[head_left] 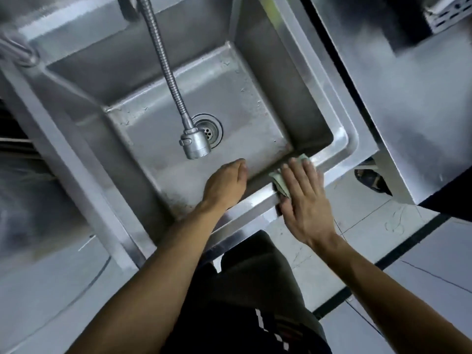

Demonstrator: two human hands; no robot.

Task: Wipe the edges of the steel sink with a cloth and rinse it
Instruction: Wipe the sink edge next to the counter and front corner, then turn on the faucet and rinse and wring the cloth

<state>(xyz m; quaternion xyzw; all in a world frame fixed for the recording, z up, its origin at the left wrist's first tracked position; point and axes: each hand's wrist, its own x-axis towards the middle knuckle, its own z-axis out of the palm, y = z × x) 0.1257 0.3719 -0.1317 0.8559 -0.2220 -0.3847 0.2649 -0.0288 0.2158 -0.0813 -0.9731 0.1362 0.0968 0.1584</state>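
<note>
A: Right hand [306, 198]?
B: Fingers flat, pressing cloth [281, 183] on sink's [339, 141] near rim, by its right corner.
A: Left hand [224, 182]?
B: Loosely curled, reaching into sink, holding nothing.

No legible text; white marks on the dark garment [255, 282] unreadable.

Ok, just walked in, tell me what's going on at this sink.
A person is wiping the square steel sink's near rim: the right hand presses a folded pale green cloth flat on it, close to the right corner. The left hand hangs empty over the basin. No water shows at the flexible metal tap.
</note>
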